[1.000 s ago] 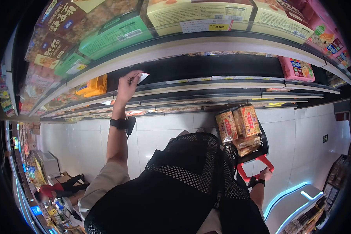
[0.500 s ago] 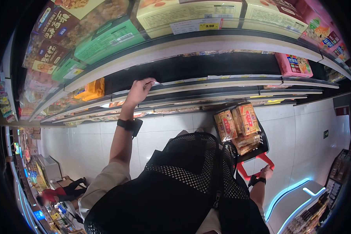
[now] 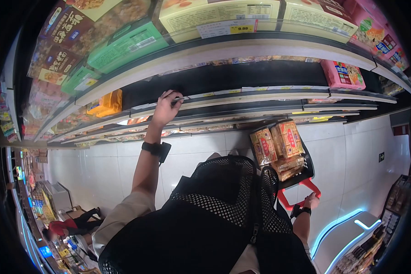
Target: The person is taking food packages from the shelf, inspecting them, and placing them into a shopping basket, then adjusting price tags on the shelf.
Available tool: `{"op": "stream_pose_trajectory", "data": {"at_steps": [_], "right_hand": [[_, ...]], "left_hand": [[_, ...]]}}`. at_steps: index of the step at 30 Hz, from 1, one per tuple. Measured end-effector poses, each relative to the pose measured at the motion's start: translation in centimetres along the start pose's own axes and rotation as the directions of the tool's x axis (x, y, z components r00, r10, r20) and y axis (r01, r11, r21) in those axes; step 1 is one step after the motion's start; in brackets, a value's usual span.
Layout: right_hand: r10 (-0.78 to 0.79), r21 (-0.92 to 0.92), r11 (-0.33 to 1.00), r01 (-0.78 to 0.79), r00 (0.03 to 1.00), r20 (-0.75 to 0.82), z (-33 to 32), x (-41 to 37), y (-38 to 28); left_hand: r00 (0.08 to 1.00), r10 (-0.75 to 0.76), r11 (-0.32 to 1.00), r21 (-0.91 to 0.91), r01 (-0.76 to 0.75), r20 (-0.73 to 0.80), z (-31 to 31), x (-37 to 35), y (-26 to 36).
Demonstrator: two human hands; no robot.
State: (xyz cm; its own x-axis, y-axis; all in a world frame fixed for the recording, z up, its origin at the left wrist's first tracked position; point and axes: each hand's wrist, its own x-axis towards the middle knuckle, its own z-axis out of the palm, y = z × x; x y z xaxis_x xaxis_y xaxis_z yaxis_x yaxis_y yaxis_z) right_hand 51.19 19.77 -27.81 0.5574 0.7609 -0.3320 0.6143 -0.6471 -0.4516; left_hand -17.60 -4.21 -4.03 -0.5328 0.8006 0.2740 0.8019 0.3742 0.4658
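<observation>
My left hand (image 3: pixel 168 104) is at the front edge of a dark shelf (image 3: pixel 223 78), its fingers closed in a pinch. Between the fingertips is a price tag (image 3: pixel 181 99), tilted out of line with the other tags along that edge. Left of this hand an orange package (image 3: pixel 108 103) sits on the shelf. Down at my right side, my right hand (image 3: pixel 311 201) is wrapped round the red handle (image 3: pixel 286 201) of a black shopping basket (image 3: pixel 308 170). Several clear packs of baked snacks (image 3: pixel 288 139) with red labels fill the basket.
A pink package (image 3: pixel 344 76) stands at the shelf's right end. Large boxes (image 3: pixel 221 20) and bagged snacks line the shelf above. At lower left, a person in red (image 3: pixel 63 228) is beside other displays. A counter with a lit edge (image 3: pixel 347 233) is at lower right.
My left hand has shifted slightly right and turned, and the price tag in its fingers now sticks out at an angle. My right hand and the basket have stayed in place.
</observation>
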Motion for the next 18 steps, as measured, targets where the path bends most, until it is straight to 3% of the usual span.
{"op": "stream_pose_trajectory", "data": {"at_steps": [3, 5, 15, 18], "right_hand": [[-0.009, -0.036, 0.999, 0.009, 1.000, 0.002, 0.02, 0.29, 0.14], [-0.013, -0.013, 1.000, 0.013, 1.000, 0.006, 0.05, 0.48, 0.28], [0.042, -0.001, 0.999, -0.042, 0.999, 0.015, 0.33, 1.00, 0.52], [0.041, 0.016, 0.999, -0.041, 0.999, -0.006, 0.42, 0.86, 0.37]], "left_hand": [[1.000, 0.003, 0.999, -0.032, -0.004, -0.018, 0.53, 0.10, 0.09], [0.996, -0.091, 0.987, -0.133, 0.089, -0.009, 0.73, 0.11, 0.56], [0.998, -0.052, 0.992, -0.114, 0.054, 0.020, 1.02, 0.08, 0.57], [0.993, -0.100, 0.980, -0.166, 0.109, 0.061, 0.86, 0.20, 0.79]]}}
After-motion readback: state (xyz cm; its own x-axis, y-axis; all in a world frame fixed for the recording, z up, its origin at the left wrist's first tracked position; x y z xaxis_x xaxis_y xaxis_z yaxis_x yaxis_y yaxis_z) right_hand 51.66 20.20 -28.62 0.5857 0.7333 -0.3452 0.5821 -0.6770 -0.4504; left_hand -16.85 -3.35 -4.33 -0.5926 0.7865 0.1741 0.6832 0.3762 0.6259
